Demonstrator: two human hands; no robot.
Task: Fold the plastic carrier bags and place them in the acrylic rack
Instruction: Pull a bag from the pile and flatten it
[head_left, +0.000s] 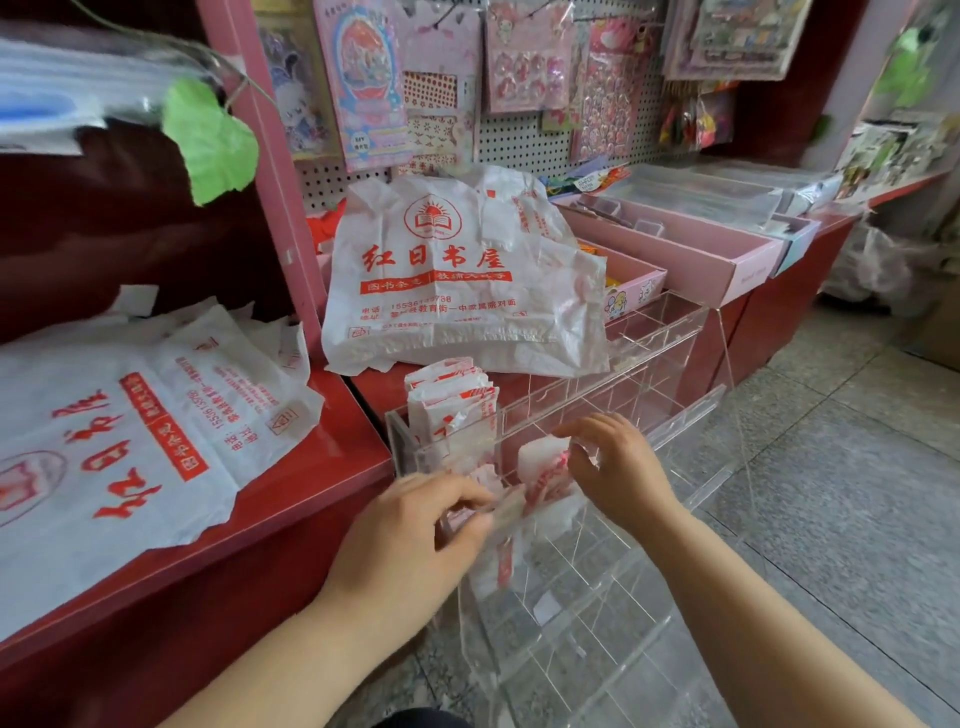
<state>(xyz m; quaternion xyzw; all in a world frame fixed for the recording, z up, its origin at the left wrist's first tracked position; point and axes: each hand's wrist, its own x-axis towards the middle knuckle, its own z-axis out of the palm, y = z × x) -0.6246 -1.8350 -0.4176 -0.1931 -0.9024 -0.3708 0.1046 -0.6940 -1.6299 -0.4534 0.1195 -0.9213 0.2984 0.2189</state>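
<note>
Two hands work over one clear acrylic rack (649, 364). The left hand (410, 530) pinches the lower left edge of one folded bag (543, 467) between thumb and fingertips. The right hand (623, 467) bends its fingers around the right side of the bag. The bag sits between both hands, at the top of a front compartment. One stack of folded bags (449, 405) stands in the back left compartment. Two heaps of unfolded bags lie on the red shelf (322, 467): the left heap (104, 441) and the middle heap (447, 280). The pink boxes (691, 249) are farther.
</note>
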